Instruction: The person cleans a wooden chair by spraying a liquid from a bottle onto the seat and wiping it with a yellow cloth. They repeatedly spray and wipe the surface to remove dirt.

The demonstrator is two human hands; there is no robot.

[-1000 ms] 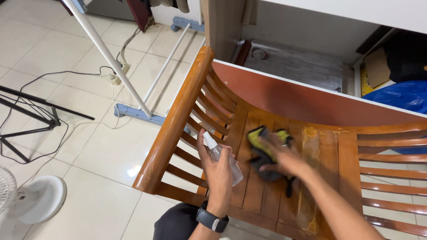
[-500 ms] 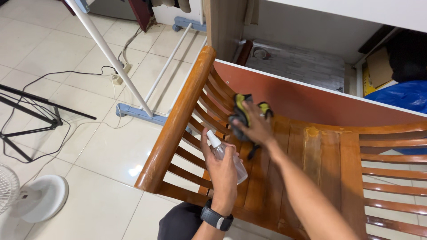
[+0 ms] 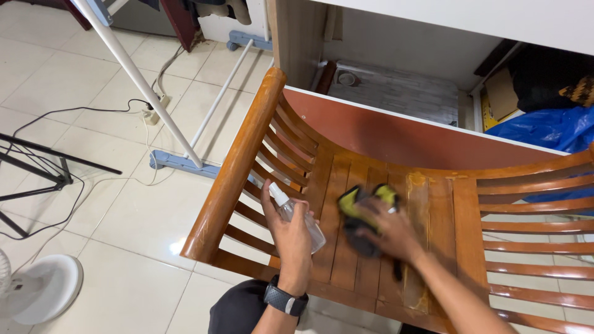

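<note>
A brown wooden chair with slatted seat and sides fills the middle of the view. My left hand is closed around a small clear spray bottle with a white nozzle, held over the seat's left side. A black watch sits on that wrist. My right hand presses a yellow and dark grey cloth flat on the seat slats, near the middle of the seat. The cloth's lower part is hidden under my fingers.
A white drying-rack pole with a grey-blue foot stands on the tiled floor at left. Black cables and a tripod leg lie further left, a white fan base at bottom left. A blue plastic sheet lies behind the chair.
My right hand has drawn the cloth from the seat's back left corner down toward the middle of the seat. The left hand with the bottle has stayed over the same spot.
</note>
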